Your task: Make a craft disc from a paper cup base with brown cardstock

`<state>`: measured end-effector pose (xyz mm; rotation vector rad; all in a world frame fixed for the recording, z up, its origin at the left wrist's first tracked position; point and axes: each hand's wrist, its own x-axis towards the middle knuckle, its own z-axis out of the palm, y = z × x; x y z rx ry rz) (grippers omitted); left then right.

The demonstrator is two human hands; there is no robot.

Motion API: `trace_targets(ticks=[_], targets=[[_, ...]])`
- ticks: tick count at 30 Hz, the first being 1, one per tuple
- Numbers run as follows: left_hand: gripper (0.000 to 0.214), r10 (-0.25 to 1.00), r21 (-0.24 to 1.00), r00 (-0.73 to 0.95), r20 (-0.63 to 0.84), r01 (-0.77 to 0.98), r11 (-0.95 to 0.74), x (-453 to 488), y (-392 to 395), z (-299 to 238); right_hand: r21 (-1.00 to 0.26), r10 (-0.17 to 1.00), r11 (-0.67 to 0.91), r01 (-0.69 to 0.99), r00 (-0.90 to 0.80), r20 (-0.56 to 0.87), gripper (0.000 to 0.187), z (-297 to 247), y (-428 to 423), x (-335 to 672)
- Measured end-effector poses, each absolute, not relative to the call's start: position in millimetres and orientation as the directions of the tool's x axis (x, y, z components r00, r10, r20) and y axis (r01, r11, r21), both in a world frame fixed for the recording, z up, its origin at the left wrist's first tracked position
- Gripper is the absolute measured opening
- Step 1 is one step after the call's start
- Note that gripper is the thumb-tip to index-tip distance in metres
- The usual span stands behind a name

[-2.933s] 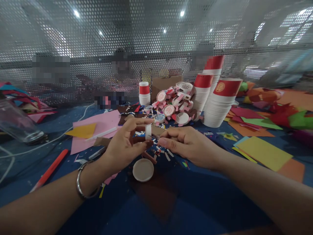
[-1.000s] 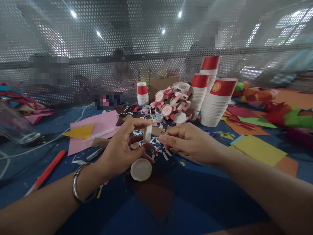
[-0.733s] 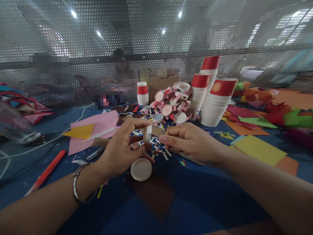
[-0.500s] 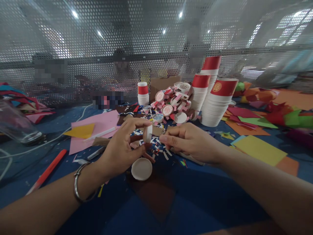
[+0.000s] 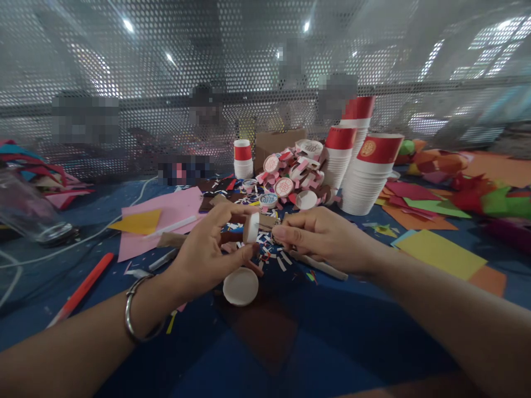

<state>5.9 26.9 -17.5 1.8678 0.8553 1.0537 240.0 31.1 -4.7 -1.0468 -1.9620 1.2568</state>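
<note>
Between thumb and fingertips, my left hand (image 5: pixel 209 237) grips a cut-off paper cup bottom (image 5: pixel 251 228), a shallow white disc with a rim, turned on its edge. Just to its right is my right hand (image 5: pixel 321 236), thumb and fingers pinched together; whatever lies at their tips is too small to make out. Another cut-off cup bottom (image 5: pixel 240 287) rests on the blue table below my left hand. Small paper scraps (image 5: pixel 270 255) lie scattered beneath both hands. A light cardboard strip (image 5: pixel 321 266) lies under my right hand.
Behind my hands rises a pile of decorated cup bottoms (image 5: pixel 290 177), beside tall stacks of red and white paper cups (image 5: pixel 367 174). Coloured paper (image 5: pixel 443 255) lies at right, pink paper (image 5: pixel 170 213) at left. A red marker (image 5: pixel 85 284) and a glass jar (image 5: pixel 35 213) are further left.
My right hand has shifted slightly right, away from the cup bottom. The cup bottom in my left hand is turned a little; the left hand itself has barely moved.
</note>
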Motion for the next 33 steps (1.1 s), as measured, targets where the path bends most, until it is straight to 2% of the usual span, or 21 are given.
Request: trace_targets(ticks=[3,6,11,16,18,22,33], targets=[[0.040,0.871,0.955,0.443,0.212,0.094,-0.281,8.6,26.6,-12.8,-0.936,0.872,0.208,0.284,-0.488,0.046,0.053,-4.6,31.2,239.8],[0.022,0.881,0.956,0.460,0.110,0.193,-0.220,10.9,25.5,-8.7,-0.921,0.884,0.257,0.294,-0.456,0.102,0.051,-4.0,32.1,239.4],[0.029,0.887,0.895,0.456,-0.067,0.421,-0.148,14.8,18.2,-7.7,-0.864,0.845,0.403,0.302,-0.486,0.224,0.040,-6.2,33.2,237.4],[0.025,0.856,0.907,0.479,-0.195,0.420,-0.028,19.1,11.0,-5.6,-0.894,0.826,0.377,0.242,-0.524,0.206,0.035,-11.8,34.6,234.1],[0.025,0.870,0.903,0.461,-0.174,0.427,-0.045,20.1,10.1,-4.0,-0.909,0.820,0.360,0.212,-0.537,0.200,0.032,-12.4,34.5,232.8],[0.029,0.909,0.851,0.416,-0.010,0.481,-0.211,19.9,11.2,-2.5,-0.922,0.824,0.338,0.189,-0.533,0.193,0.027,-12.1,34.2,230.9],[0.031,0.901,0.922,0.426,-0.078,0.374,-0.097,21.1,7.7,-4.3,-0.945,0.830,0.292,0.147,-0.530,0.174,0.029,-5.2,32.1,230.7]])
